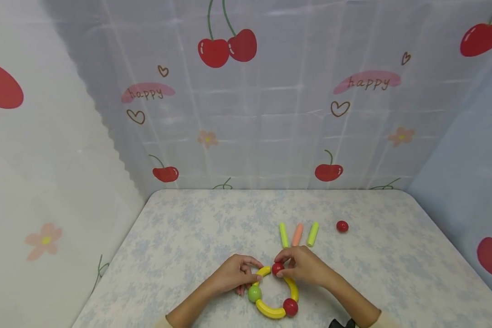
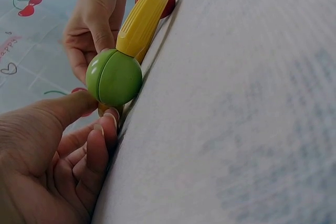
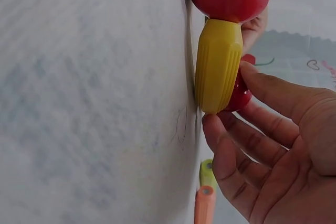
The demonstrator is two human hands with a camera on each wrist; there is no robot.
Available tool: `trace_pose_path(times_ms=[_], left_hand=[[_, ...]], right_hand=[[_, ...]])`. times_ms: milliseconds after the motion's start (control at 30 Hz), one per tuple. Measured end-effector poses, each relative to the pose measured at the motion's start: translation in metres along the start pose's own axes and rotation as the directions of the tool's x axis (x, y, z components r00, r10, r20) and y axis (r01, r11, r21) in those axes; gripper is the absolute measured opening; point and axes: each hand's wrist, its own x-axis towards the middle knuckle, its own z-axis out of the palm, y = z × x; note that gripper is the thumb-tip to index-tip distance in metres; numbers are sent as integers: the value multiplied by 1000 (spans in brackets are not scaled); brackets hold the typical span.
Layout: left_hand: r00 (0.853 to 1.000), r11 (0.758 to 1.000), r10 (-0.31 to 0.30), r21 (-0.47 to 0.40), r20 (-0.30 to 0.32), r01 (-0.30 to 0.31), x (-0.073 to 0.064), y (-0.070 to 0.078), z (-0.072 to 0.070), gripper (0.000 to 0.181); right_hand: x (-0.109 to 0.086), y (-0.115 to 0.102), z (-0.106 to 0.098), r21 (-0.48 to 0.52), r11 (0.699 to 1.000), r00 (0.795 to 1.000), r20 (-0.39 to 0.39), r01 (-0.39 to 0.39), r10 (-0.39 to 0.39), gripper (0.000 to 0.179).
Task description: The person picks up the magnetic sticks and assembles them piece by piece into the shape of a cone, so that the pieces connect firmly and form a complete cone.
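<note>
Landmark: the green ball (image 1: 254, 294), on the table (image 1: 180, 228). Nearest, well to the right of the landmark, a black object (image 1: 342, 324) is cut by the lower edge; identity cannot be determined. The front yellow arc (image 1: 270, 310) touches the landmark and extends right from it to the front red ball (image 1: 290, 307). Right of the landmark, across the ring, the right yellow arc (image 1: 292, 289) links the front red ball with the rear red ball (image 1: 277, 269). Directly beyond the landmark lies the rear yellow arc (image 1: 264, 271), pinched between thumb and curled fingers of the left hand (image 1: 235, 273). Beyond and right of the landmark, the right hand (image 1: 305, 264) pinches the rear red ball, thumb and fingers parted only by its width. Farther beyond, rightward of the landmark: left green stick (image 1: 284, 235), orange stick (image 1: 297, 234), right green stick (image 1: 313, 234), then a loose red ball (image 1: 342, 226). Farthest: a cherry-print curtain (image 1: 266, 114).
</note>
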Motion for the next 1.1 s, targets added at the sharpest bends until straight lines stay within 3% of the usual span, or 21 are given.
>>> trace_pose_path(times_ms=[200, 433, 600, 733, 1100], left_hand=[[1000, 1000, 8, 11, 3, -8, 0, 1, 0, 19], [1000, 1000, 15, 22, 8, -15, 2, 3, 0, 19], [1000, 1000, 9, 27, 3, -9, 3, 3, 0, 19], [1000, 1000, 3, 18, 1, -3, 3, 3, 0, 19], [999, 1000, -20, -8, -39, 20, 1, 0, 0, 19]], right_hand=[[-1, 0, 1, -2, 1000, 1000, 5, 14, -14, 31], [-9, -8, -12, -56, 993, 994, -3, -106, 106, 28], [-17, -8, -19, -50, 983, 978, 104, -175, 179, 25], [-17, -4, -16, -6, 982, 970, 155, -188, 187, 24], [-15, -3, -13, 26, 982, 973, 143, -186, 180, 23]])
